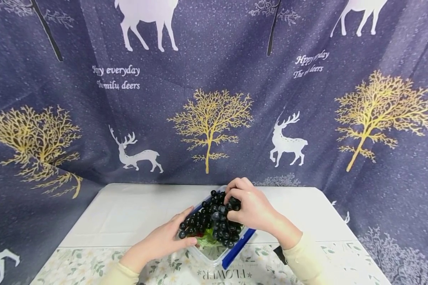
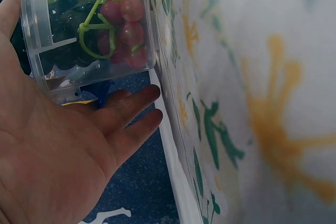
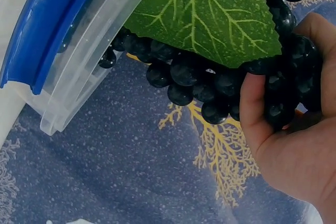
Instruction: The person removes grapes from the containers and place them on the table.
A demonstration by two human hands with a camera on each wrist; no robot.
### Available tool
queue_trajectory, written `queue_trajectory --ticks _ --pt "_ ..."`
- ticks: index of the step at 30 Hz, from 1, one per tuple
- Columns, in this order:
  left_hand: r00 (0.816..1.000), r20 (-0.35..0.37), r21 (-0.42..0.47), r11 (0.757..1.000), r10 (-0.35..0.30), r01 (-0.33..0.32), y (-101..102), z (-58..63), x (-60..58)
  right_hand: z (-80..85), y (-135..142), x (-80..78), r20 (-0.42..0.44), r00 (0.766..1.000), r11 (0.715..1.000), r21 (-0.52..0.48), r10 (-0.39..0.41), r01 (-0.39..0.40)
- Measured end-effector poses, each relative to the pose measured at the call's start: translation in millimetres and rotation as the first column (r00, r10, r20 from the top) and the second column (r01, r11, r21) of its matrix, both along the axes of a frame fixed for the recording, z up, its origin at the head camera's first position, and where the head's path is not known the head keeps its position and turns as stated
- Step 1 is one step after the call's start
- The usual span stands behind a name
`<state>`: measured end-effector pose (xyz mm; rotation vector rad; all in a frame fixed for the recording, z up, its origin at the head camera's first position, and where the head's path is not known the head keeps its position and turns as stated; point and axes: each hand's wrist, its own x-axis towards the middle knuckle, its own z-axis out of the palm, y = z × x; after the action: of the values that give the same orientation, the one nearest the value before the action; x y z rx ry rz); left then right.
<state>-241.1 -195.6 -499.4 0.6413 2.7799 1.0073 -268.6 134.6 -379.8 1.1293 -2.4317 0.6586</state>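
A clear plastic container (image 1: 211,261) with blue clip edges sits on the table, heaped with dark grapes (image 1: 197,222). My right hand (image 1: 251,204) grips a bunch of black grapes (image 3: 184,69) over the far right of it, thumb and fingers curled round several grapes. A veined green leaf (image 3: 205,19) hangs on that bunch in the right wrist view. At the container's left corner rests my left hand (image 1: 165,237), thumb by the near rim and fingers stretched along the far side. Through the clear wall, the left wrist view shows reddish grapes (image 2: 131,9) with a green stem.
A blue side flap (image 1: 239,247) sticks out along the container's right edge. The table (image 1: 128,206) carries a white cover and a floral cloth (image 1: 103,263) at the front. Behind it hangs a dark blue curtain (image 1: 214,71) with deer and trees. A small black object (image 1: 280,254) lies beside the right forearm.
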Motion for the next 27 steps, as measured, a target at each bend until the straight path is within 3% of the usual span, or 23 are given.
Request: queue_trajectory --ticks 27 --pt "1.000 -0.015 0.007 1.000 0.000 0.000 1 3.1 2.6 16.5 3 -2.5 -0.043 0.999 1.000 -0.015 0.023 -0.023"
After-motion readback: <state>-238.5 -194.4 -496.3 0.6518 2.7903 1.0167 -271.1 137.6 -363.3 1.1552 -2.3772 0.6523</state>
